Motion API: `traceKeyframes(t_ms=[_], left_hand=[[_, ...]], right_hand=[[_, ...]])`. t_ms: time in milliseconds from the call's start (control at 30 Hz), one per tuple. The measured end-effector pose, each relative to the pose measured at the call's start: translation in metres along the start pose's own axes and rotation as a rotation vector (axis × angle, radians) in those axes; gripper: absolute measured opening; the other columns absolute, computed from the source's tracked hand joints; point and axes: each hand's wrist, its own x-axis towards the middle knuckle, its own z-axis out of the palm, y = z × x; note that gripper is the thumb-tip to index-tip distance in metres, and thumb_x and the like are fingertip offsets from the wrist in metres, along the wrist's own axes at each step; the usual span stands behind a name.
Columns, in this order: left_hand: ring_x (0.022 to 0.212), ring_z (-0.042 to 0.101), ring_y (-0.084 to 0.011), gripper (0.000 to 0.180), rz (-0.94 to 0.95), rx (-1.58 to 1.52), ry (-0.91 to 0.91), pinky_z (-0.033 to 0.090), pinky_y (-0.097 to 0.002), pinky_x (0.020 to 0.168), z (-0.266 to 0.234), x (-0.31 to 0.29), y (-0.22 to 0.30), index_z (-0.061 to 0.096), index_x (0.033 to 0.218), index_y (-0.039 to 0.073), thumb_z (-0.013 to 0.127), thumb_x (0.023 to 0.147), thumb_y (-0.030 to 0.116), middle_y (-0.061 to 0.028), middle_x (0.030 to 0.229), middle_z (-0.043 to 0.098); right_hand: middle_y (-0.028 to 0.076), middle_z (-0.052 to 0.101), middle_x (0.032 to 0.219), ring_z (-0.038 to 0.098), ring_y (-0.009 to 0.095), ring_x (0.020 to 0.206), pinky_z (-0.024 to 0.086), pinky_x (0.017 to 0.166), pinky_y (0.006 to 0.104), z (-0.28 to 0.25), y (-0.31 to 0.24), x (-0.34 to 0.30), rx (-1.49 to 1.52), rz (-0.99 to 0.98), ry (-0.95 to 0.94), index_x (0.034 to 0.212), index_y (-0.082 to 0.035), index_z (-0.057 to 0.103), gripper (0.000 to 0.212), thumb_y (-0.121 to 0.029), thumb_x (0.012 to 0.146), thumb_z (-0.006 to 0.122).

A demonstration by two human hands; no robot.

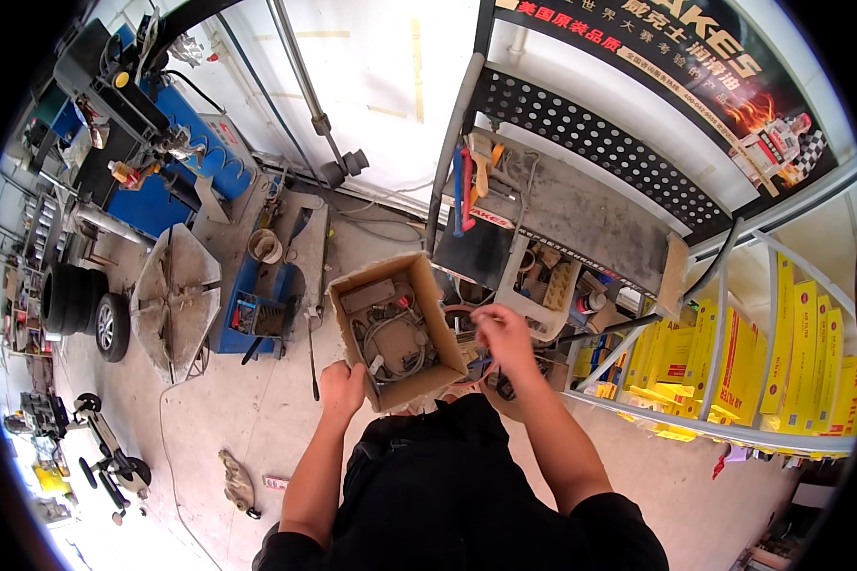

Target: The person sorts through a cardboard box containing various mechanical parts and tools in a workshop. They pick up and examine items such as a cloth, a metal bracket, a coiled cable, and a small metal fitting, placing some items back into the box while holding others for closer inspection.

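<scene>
An open cardboard box (424,381) stands in front of my body, tilted slightly. Inside it lie a loop of grey cable (390,344) and a flat grey part (369,297), with other small pieces I cannot make out. My left hand (343,388) is closed at the box's near left edge, with the thumb on top. Just beyond the box's right side is my right hand (505,337), its fingers bent together in a pinch. What those fingers hold, if anything, is too small to tell.
Right of the box stands a grey workbench (581,205) with tools and a cluttered lower tray (552,328). Yellow boxes (714,362) fill a rack at the right. A tyre-changing machine (176,305) with a blue bin (248,328) is at the left. A cable (169,457) crosses the floor.
</scene>
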Motion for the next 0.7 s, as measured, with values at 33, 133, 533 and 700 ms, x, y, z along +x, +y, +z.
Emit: traceKeyframes(t_ms=[33,133,533,700], left_hand=[[0.066,0.058,-0.0453,0.046,0.018,0.009,0.006,0.045,-0.0504,0.062,-0.001,-0.001,0.003,0.055,0.063,-0.011,0.055,0.079,0.032,-0.0315,0.064,0.054],[0.066,0.057,-0.0465,0.046,0.054,0.031,0.013,0.044,-0.0509,0.062,-0.004,-0.004,0.012,0.055,0.063,-0.011,0.055,0.079,0.031,-0.0318,0.065,0.054],[0.069,0.059,-0.0463,0.042,0.114,0.092,-0.042,0.047,-0.0515,0.066,-0.002,-0.018,0.036,0.057,0.063,-0.009,0.057,0.079,0.03,-0.03,0.067,0.058],[0.068,0.059,-0.046,0.04,0.115,0.097,-0.043,0.047,-0.0516,0.064,-0.003,-0.02,0.032,0.056,0.062,-0.008,0.056,0.079,0.028,-0.03,0.067,0.057]], right_hand=[[0.002,0.062,0.074,0.057,0.009,0.06,0.046,0.056,0.023,0.012,-0.005,-0.008,0.0,-0.107,-0.076,0.095,-0.001,0.065,0.012,-0.008,0.091,0.056],[0.013,0.066,0.085,0.065,0.021,0.076,0.051,0.068,0.0304,0.047,-0.003,-0.01,-0.241,-0.132,-0.16,0.099,0.002,0.065,0.02,-0.012,0.086,0.06],[0.024,0.061,0.115,0.056,0.038,0.114,0.05,0.092,0.0405,0.123,0.068,0.058,-1.093,0.218,-0.19,0.103,0.003,0.067,0.03,-0.009,0.076,0.059],[0.024,0.061,0.117,0.057,0.038,0.113,0.049,0.093,0.0412,0.125,0.067,0.056,-1.112,0.227,-0.227,0.104,0.003,0.066,0.03,-0.006,0.076,0.059]])
